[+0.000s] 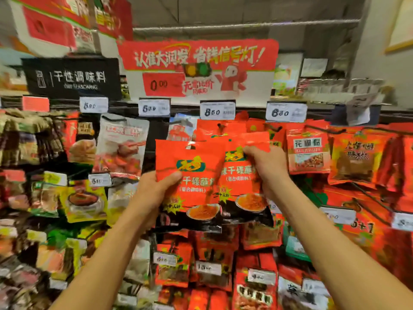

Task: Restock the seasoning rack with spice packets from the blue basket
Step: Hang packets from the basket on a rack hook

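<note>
Both my hands are raised in front of the seasoning rack [156, 130]. My left hand [154, 191] grips the lower left edge of a red spice packet [190, 175] with a green logo and a bowl of chili powder printed on it. My right hand [266, 166] holds a second, matching red packet [243, 182] near its top, partly tucked behind the first. Both packets hang just below the peg under the 8.80 price tag [218, 110], where more red packets [221, 128] of the same kind hang. The blue basket is out of view.
Pegs of hanging packets fill the rack: a pale meat-seasoning bag [121, 144] to the left, red pepper-powder packets [308, 153] to the right, yellow-green sachets [85, 200] lower left. A red promotional sign [199, 68] and a black seasoning sign [71, 78] hang above.
</note>
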The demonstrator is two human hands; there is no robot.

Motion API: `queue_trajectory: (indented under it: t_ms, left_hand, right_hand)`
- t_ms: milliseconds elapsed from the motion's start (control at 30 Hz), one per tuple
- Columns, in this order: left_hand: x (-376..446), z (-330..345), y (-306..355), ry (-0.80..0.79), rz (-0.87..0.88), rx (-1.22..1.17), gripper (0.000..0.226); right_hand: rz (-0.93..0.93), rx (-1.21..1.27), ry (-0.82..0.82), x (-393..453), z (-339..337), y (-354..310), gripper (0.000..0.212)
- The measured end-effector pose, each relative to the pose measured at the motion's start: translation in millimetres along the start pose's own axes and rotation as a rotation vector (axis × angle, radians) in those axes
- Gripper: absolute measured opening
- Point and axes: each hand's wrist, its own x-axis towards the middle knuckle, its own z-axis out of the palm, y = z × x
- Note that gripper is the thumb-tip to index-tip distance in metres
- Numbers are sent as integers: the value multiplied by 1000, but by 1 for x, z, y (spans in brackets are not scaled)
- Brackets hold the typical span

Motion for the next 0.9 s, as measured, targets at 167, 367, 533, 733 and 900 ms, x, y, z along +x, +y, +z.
queue_trajectory:
  t_ms: [167,367,533,733,900]
  left_hand:
    - [35,4,1,-26,5,1,18]
    - [46,11,1,-55,27,-5,15]
    - [52,16,2,-64,4,-62,11]
    - [64,34,4,-101,-31,-44,16]
    - [75,58,9,-112,-33,-8,10]
  right_hand:
    - [-40,-72,95,26,38,3,15]
    - [-93,-114,144,41,50,2,16]
    - [-15,-172,214,49,50,9,31]
    - [25,-117,168,54,39,17,41]
    - [-94,-188,155,55,30,21,43]
